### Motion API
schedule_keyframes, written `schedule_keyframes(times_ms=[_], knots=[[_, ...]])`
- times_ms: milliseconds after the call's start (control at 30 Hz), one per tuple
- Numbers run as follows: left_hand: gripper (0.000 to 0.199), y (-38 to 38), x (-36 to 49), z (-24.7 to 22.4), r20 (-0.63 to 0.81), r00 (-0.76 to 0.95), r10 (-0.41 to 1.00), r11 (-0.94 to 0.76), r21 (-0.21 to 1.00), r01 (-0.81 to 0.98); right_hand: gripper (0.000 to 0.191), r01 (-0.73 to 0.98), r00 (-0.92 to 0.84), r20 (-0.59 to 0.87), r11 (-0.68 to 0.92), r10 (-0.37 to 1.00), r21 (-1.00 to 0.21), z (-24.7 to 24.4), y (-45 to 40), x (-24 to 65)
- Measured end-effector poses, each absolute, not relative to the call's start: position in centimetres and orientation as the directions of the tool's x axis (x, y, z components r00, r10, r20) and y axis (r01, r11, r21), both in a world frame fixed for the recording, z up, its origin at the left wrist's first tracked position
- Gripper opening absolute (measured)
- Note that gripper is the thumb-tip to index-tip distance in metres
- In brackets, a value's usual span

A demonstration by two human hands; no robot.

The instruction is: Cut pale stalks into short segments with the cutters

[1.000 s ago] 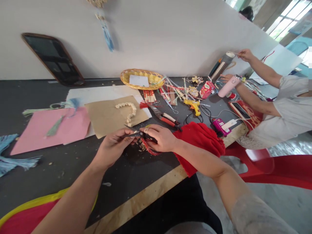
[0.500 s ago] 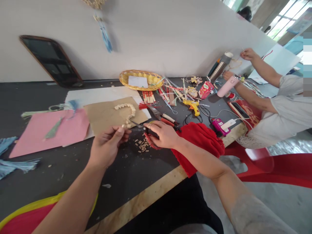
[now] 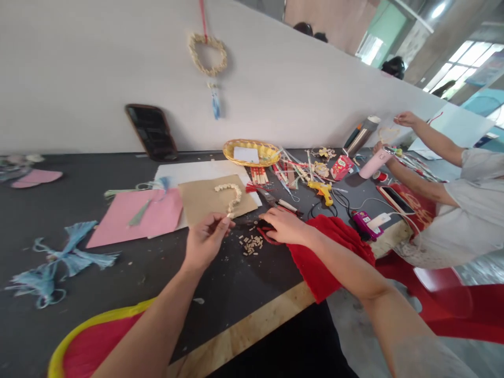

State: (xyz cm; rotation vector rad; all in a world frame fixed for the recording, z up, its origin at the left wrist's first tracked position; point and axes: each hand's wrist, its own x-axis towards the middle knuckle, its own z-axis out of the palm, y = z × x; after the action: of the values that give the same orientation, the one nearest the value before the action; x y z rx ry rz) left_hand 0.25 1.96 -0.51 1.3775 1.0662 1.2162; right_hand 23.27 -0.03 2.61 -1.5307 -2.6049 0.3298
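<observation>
My left hand point(image 3: 208, 236) pinches the lower end of a curved strand of small pale pieces point(image 3: 237, 194) between thumb and fingertips. Most of that strand lies in a hook shape over a brown paper sheet point(image 3: 197, 197). To the right, my right hand point(image 3: 285, 226) is curled over a red-handled hand tool point(image 3: 269, 235), palm down near the tabletop; its jaws are hardly visible. Short pale bits point(image 3: 252, 244) lie scattered on the dark table between my hands. A second tool with a broad metal blade point(image 3: 268, 196) rests just beyond my right hand.
A red cloth point(image 3: 334, 247) hangs over the table edge. Behind are a yellow basket point(image 3: 252, 164), a yellow glue gun point(image 3: 322, 191) with cables, and a pink bottle point(image 3: 376, 163). Blue tassels point(image 3: 74, 249) and pink paper point(image 3: 126, 215) lie left. A co-worker's arms point(image 3: 425, 178) are at right.
The view has swung left and up, bringing the hanging heart-shaped wreath into sight. The dark tool tip seen beside the strand's end has drawn away; my left hand keeps its pinch.
</observation>
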Motion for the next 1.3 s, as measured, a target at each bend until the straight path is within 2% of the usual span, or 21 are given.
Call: schedule_keyframes(times_ms=[100, 167, 200, 300, 433, 567, 800, 1000, 1300], knots=[[0.027, 1.8, 0.2, -0.5, 0.165, 0.151, 0.975, -0.174, 0.984, 0.049, 0.041, 0.825, -0.541, -0.106, 0.5, 0.835, -0.264, 7.1, 2.0, 24.8], [0.027, 1.8, 0.2, -0.5, 0.199, 0.17, 0.965, -0.211, 0.976, 0.057, 0.048, 0.897, -0.369, 0.005, 0.358, 0.929, -0.258, 11.2, 4.6, 26.6], [0.027, 1.8, 0.2, -0.6, 0.212, 0.177, 0.961, -0.227, 0.972, 0.063, 0.053, 0.92, -0.272, 0.114, 0.293, 0.956, -0.261, 13.3, 6.3, 27.6], [0.028, 1.8, 0.2, -0.8, 0.243, 0.197, 0.95, -0.264, 0.96, 0.088, 0.069, 0.917, -0.023, 0.408, 0.182, 0.913, -0.355, 19.5, 11.3, 30.5], [0.026, 1.9, 0.2, -0.9, 0.259, 0.203, 0.944, -0.283, 0.954, 0.098, 0.072, 0.848, 0.223, 0.414, 0.034, 0.882, -0.528, 23.9, 15.0, 32.9], [0.027, 1.9, 0.1, -1.1, 0.259, 0.208, 0.943, -0.283, 0.954, 0.098, 0.075, 0.803, 0.289, 0.368, -0.014, 0.884, -0.596, 24.0, 15.5, 33.4], [0.026, 2.1, 0.2, -1.3, 0.258, 0.222, 0.94, -0.289, 0.95, 0.12, 0.084, 0.771, 0.277, 0.336, 0.0, 0.9, -0.637, 22.2, 15.9, 34.5], [0.024, 2.1, 0.3, -0.7, 0.266, 0.214, 0.94, -0.296, 0.947, 0.126, 0.084, 0.775, 0.24, 0.371, 0.053, 0.897, -0.63, 21.8, 15.8, 35.8], [0.023, 2.0, 0.4, -0.8, 0.229, 0.215, 0.949, -0.264, 0.953, 0.148, 0.09, 0.807, 0.231, 0.353, 0.024, 0.907, -0.59, 21.3, 14.1, 35.5]])
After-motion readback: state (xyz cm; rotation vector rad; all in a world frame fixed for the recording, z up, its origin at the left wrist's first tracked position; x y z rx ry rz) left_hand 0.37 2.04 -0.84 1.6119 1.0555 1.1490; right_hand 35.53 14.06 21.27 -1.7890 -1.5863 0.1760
